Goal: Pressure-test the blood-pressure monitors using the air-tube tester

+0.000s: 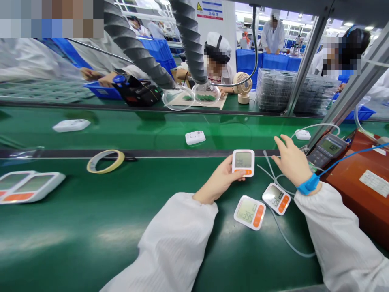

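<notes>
My left hand [219, 180] grips a small white digital monitor [243, 162] with a grey screen and orange buttons, its thumb over the buttons. My right hand [290, 162], with a blue wrist strap [308, 185], is raised to the right of it, fingers spread and nothing in them. Between and below the hands two similar monitors lie on the green bench, a nearer one [249, 213] and one by the tubing [276, 198]; both screens are lit. Thin clear tubing [293, 241] runs beside and behind them.
A handheld meter [328, 148] rests by a reddish-brown box [361, 182] at right. White devices, including one in the middle [195, 138], lie on the green belt. A tape roll [105, 161] and more monitors [32, 186] are at left. Extraction hoses [190, 44] hang ahead; co-workers sit beyond.
</notes>
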`<state>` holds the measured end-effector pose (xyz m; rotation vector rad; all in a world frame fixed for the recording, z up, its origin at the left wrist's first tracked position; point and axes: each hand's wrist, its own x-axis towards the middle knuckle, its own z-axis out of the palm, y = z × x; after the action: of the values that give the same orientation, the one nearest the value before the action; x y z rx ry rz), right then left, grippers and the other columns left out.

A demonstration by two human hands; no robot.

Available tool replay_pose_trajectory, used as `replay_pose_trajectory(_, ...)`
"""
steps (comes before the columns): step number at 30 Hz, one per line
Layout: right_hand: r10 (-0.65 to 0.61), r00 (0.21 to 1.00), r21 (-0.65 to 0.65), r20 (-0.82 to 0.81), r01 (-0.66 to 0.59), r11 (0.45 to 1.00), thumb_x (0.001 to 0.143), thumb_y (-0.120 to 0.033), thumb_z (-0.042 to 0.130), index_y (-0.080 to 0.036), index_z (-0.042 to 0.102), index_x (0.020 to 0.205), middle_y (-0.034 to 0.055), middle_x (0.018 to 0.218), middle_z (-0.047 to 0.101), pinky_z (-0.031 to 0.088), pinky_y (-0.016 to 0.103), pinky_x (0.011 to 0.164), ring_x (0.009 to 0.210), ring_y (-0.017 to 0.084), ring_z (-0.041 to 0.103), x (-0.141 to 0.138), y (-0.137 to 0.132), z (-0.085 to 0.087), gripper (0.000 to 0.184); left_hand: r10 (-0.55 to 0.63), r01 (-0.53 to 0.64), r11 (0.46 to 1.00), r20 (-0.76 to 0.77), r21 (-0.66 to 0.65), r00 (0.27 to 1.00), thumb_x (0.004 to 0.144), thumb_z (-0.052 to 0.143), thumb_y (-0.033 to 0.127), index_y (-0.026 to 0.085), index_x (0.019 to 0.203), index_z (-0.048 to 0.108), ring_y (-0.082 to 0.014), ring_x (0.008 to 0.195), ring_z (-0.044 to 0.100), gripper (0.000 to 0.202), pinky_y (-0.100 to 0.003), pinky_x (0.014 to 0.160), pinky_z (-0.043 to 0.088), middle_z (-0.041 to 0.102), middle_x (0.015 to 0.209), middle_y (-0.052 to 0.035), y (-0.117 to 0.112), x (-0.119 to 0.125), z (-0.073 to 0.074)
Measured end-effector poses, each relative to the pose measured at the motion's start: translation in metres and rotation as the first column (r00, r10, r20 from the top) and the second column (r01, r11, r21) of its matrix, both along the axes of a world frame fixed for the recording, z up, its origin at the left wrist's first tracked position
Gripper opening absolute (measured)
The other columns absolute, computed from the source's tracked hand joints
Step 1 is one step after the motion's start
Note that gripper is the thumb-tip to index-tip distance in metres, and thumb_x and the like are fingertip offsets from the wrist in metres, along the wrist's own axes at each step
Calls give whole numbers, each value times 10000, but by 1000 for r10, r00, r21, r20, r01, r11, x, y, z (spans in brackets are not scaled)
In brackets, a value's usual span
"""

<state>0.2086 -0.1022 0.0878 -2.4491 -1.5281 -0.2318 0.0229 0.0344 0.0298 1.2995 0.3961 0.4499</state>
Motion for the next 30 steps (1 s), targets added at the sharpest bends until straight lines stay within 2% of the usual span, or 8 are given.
replay_pose_trajectory(3,130,974,-128,-188,-155,979,859,-298,693,-158,550,1356,143,1257,623,512,380,850,1033,294,645,6,-7,5,537,152,-150,987,-30,63,988,664,841,314,167,1218,540,-122,720,588,647,-240,644,478,674,966,-38,24,-8,-2)
replay_pose_trajectory(7,295,801,-315,-521,-502,805,695,-341,814,-255,654,1226,32,1064,713,485,294,725,876,231,673,-1,-10,3,561,300,-283,951,-150,127,942,632,842,329,154,1158,581,-118,679,586,613,-250,638,482,678,924,-40,49,-18,-8)
replay_pose_trajectory(12,278,836,-432,-472,-495,754,578,-295,870,-272,688,1164,35,1028,721,428,282,654,870,253,668,-6,-5,-13,614,328,-241,931,-340,272,881,693,754,325,128,1204,566,-131,577,570,580,-261,573,463,671,809,-41,53,-19,-18)
replay_pose_trajectory(18,290,814,-446,-503,-532,720,607,-393,870,-235,750,862,28,809,695,388,270,594,742,220,636,5,-3,-17,324,469,-65,722,-417,689,778,790,638,404,179,984,719,-305,856,634,308,-384,766,476,673,801,-86,54,-19,-20)
replay_pose_trajectory(22,362,822,-269,-440,-505,820,754,-441,779,-192,700,754,35,762,646,365,281,606,700,195,583,8,-4,0,262,596,-167,590,-286,790,751,791,639,497,138,977,726,-376,1050,568,414,-458,900,435,635,968,-161,42,-18,-10)
replay_pose_trajectory(24,376,815,-127,-441,-472,873,811,-457,731,-181,673,763,31,784,633,370,276,627,717,180,570,5,-3,6,285,465,-193,676,-209,711,860,820,609,515,155,1046,705,-319,1009,589,436,-421,871,462,631,1052,-145,24,-14,-2)
replay_pose_trajectory(27,404,760,76,-509,-428,901,850,-448,690,-177,655,798,15,798,627,384,265,658,732,160,562,-4,-1,7,278,-72,110,931,-121,348,990,802,676,487,193,1186,630,-240,909,623,486,-342,772,507,658,1022,-89,-8,-7,9)
replay_pose_trajectory(30,421,647,183,-636,-404,896,891,-522,604,-168,656,846,22,807,632,408,264,655,717,152,559,-11,2,2,361,-228,235,963,-67,135,971,772,764,381,201,1265,544,-168,757,625,569,-284,671,515,658,980,-56,-29,-4,13)
